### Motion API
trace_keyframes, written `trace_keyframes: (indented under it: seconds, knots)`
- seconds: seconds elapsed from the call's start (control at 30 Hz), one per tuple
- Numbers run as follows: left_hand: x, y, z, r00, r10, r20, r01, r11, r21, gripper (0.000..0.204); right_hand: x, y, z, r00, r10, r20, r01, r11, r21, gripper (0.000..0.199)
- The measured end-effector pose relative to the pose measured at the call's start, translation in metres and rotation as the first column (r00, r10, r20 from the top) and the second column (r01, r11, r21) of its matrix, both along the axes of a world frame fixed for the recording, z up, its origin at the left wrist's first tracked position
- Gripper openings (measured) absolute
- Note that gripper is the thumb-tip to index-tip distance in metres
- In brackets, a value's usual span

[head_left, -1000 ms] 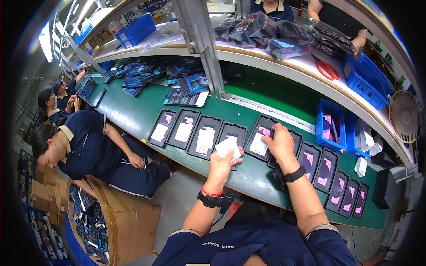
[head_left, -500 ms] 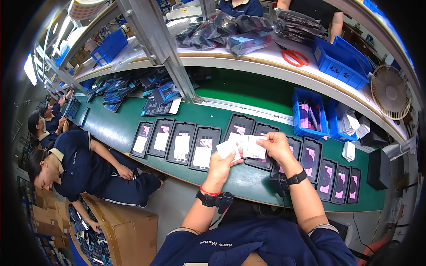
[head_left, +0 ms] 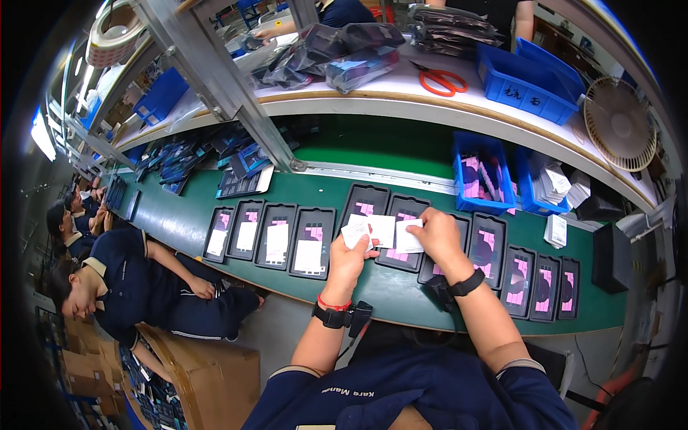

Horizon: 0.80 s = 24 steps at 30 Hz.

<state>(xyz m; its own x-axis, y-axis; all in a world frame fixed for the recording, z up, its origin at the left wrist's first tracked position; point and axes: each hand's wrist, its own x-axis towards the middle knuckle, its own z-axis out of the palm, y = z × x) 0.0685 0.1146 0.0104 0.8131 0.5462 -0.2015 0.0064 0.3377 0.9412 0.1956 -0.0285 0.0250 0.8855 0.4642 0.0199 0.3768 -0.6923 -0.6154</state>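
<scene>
Left four trays (head_left: 314, 213): on the desk (head_left: 170, 221), in a row; each has a white card over its lower part, with pink pieces above it. By look, this part is done.
Fifth tray (head_left: 370, 190): its top shows pink; the lower part is behind the left hand (head_left: 348, 259), so I cannot tell if its own card is in.
Sixth tray (head_left: 398, 268): the right hand (head_left: 439, 235) is over it with a single card (head_left: 409, 241); this one seems in work, and the card does not look settled.
Left grip: thumb and fingers closed on cards (head_left: 355, 233), just beside the fifth tray; how many, I cannot count.
Right grip: thumb and fingertips pinched on one edge of the single card.
White piece between hands (head_left: 384, 231): I cannot tell if it is held or is lying on a tray.
Seventh tray (head_left: 424, 274): mostly covered by the right hand and wrist; its content is not clear.
Right four trays (head_left: 516, 309): pink shows, but no white card, so these appear left to do.
Supply: a blue bin (head_left: 481, 205) with more pink pieces, a second bin (head_left: 542, 208) with white stacks; their depth is hidden.
Printing on cards: too small for reading.
</scene>
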Motion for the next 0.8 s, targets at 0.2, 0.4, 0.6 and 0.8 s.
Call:
trace_keyframes:
  seconds: [0.2,0.4,0.6,0.8]
  knots:
    - [0.002,0.0,-0.003,1.0,-0.008,0.0,0.008,1.0,-0.015,0.024,-0.01,0.017,0.008,0.98,0.081,0.181,-0.086,0.996,0.019,0.045]
    - [0.003,-0.001,-0.005,1.0,0.0,-0.01,0.0,1.0,0.002,0.024,-0.006,0.039,0.004,0.959,0.263,0.101,-0.271,0.959,0.077,0.03]
    - [-0.003,-0.003,0.003,0.996,0.076,0.052,-0.075,0.997,-0.028,0.025,-0.002,-0.015,0.023,0.982,0.159,-0.105,-0.087,0.863,0.497,0.015]
    - [0.004,-0.013,0.004,0.998,0.055,0.034,-0.057,0.998,0.039,0.023,0.005,-0.081,0.008,0.965,0.046,0.258,-0.069,0.995,0.078,0.025]
